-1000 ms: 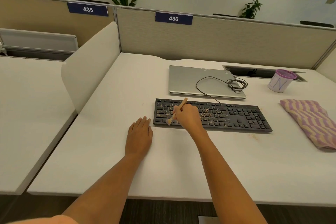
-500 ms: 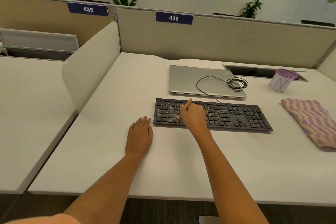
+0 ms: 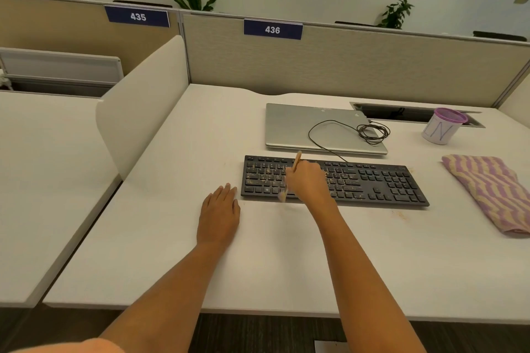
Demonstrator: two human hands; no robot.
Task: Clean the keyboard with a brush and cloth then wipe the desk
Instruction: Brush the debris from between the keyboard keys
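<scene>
Right grip (image 3: 308, 180): the fingers curl round the brush (image 3: 296, 160) at mid-handle, with the back of the hand facing up, over the left half of the keyboard (image 3: 378, 185).
Right arm: bare, it reaches from the lower right edge of the view forward and leftward, with the wrist above the keyboard's near edge.
Left grip (image 3: 219, 213): it lies palm down on the counter (image 3: 286, 261), fingers straight and together, holding nothing. The fingertips are just beside the keyboard's near left corner, and whether they touch it cannot be told.
Brush axis: steeply tilted. The wooden handle end points up and away towards the laptop (image 3: 286, 127), and the pale bristles point down towards the person at the keyboard's near edge.
Keyboard: black and full-size, its long axis runs left to right across the middle of the counter, the right end slightly nearer.
Crumbs (image 3: 342, 180): tan specks lie scattered over the middle keys, and a few more lie on the counter near the right end.
Cloth (image 3: 487, 192): purple-and-tan striped, folded, it lies flat to the right of the keyboard, apart from it.
Laptop: silver with the lid closed, just behind the keyboard.
Cable (image 3: 372, 132): it loops across the laptop lid, with a small coil at the lid's right side.
Cup (image 3: 441, 127): white with a purple rim, at the far right beside a cable slot (image 3: 401, 113).
Surroundings: a white side divider (image 3: 137, 106) stands to the left, and a beige partition (image 3: 358, 66) labelled 436 closes off the back.
</scene>
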